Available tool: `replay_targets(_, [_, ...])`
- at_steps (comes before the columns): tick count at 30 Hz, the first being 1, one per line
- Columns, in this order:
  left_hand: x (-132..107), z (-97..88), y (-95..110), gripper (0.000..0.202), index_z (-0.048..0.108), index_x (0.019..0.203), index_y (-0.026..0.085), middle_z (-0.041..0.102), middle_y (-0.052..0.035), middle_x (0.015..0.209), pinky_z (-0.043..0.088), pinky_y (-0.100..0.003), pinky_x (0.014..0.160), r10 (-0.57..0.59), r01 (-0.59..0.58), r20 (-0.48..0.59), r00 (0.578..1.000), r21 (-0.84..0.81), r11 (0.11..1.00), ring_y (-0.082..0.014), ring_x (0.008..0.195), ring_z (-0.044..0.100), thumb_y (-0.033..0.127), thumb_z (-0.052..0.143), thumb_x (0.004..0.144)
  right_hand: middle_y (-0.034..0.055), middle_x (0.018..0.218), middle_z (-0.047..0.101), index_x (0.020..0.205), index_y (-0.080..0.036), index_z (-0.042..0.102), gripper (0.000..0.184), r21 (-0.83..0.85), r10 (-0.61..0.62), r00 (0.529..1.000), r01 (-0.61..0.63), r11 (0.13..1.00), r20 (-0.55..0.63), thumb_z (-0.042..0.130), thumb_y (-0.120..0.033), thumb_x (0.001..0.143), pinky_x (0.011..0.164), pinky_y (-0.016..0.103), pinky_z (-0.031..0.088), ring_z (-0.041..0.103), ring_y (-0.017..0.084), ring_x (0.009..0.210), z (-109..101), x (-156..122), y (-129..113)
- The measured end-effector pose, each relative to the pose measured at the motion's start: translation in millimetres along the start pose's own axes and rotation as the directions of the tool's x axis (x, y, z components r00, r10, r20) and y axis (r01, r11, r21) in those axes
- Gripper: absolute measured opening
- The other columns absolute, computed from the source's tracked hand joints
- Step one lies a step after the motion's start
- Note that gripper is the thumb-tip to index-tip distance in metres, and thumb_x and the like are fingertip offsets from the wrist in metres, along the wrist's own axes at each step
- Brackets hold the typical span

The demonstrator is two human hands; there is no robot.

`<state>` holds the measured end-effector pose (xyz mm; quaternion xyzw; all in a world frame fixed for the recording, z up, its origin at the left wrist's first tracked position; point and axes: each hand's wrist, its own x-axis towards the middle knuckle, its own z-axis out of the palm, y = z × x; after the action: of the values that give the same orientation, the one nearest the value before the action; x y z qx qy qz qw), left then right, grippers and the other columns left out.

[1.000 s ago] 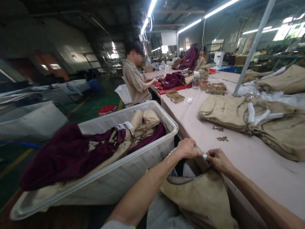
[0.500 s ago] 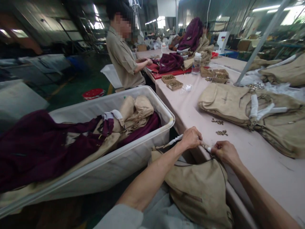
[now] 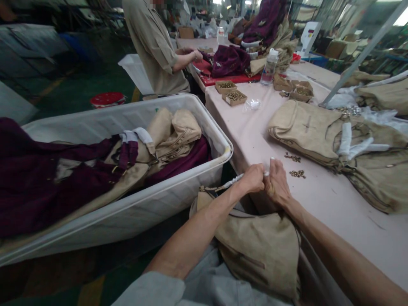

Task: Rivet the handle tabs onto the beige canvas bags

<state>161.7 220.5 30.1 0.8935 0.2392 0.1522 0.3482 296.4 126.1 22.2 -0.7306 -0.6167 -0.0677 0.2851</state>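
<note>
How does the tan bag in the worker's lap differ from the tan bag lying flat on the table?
The lap bag hangs off the table edge, slumped, with the left hand and right hand gripping its white-wrapped strap. The table bag lies flat and untouched, its white-wrapped handle loose on top. Both are the same tan fabric.
</note>
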Motion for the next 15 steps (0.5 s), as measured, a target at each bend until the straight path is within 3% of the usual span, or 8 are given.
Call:
replay_targets(2, [-1, -3.1, -8, 0.038, 0.077, 0.102, 0.012, 0.075, -0.0083, 0.095, 0.053, -0.029, 0.080, 0.030, -0.031, -0.012, 0.999, -0.041, 0.999, -0.0245, 0.090, 0.069, 0.008, 0.069, 0.065, 0.0297, 0.166, 0.023, 0.164, -0.004, 0.015, 0.077, -0.065, 0.064, 0.990, -0.056, 0.996, 0.125, 0.026, -0.052, 0.106, 0.122, 0.069, 0.024, 0.015, 0.044, 0.157, 20, -8, 3])
replay_targets(4, [-3, -6.1, -14, 0.048, 0.075, 0.110, 0.013, 0.076, -0.0074, 0.104, 0.052, -0.028, 0.086, 0.064, -0.066, -0.032, 0.997, -0.081, 0.994, -0.0235, 0.097, 0.069, 0.005, 0.066, 0.064, 0.0295, 0.168, 0.019, 0.164, -0.004, 0.015, 0.078, -0.122, 0.084, 0.982, -0.064, 0.990, 0.167, 0.026, -0.054, 0.106, 0.124, 0.068, 0.021, 0.012, 0.044, 0.158, 29, -13, 7])
replay_targets(6, [-4, -7.1, -18, 0.052, 0.074, 0.114, 0.011, 0.076, -0.0079, 0.106, 0.053, -0.027, 0.086, 0.062, -0.068, -0.066, 0.996, -0.107, 0.992, -0.0228, 0.098, 0.069, 0.004, 0.062, 0.064, 0.0294, 0.168, 0.018, 0.165, -0.004, 0.015, 0.078, -0.148, 0.066, 0.982, -0.041, 0.988, 0.175, 0.025, -0.055, 0.106, 0.124, 0.068, 0.020, 0.011, 0.044, 0.159, 27, -12, 9])
replay_targets(11, [-3, 0.5, -16, 0.041, 0.075, 0.102, 0.011, 0.077, -0.0064, 0.094, 0.053, -0.027, 0.083, 0.009, -0.028, -0.135, 0.991, -0.137, 0.990, -0.0225, 0.091, 0.070, 0.004, 0.060, 0.064, 0.0268, 0.169, 0.018, 0.167, -0.007, 0.007, 0.078, -0.133, 0.058, 0.993, -0.045, 0.990, 0.101, 0.026, -0.052, 0.106, 0.123, 0.069, 0.020, 0.009, 0.043, 0.159, 10, 1, 2])
replay_targets(15, [0, 5.2, -14, 0.039, 0.076, 0.099, 0.012, 0.077, -0.0082, 0.094, 0.054, -0.030, 0.084, -0.031, 0.008, -0.154, 0.988, -0.152, 0.988, -0.0235, 0.088, 0.069, 0.006, 0.064, 0.063, 0.0282, 0.168, 0.022, 0.166, -0.004, 0.013, 0.077, -0.087, 0.068, 0.989, -0.057, 0.995, 0.131, 0.026, -0.051, 0.106, 0.123, 0.069, 0.020, 0.016, 0.042, 0.158, 19, -3, -4])
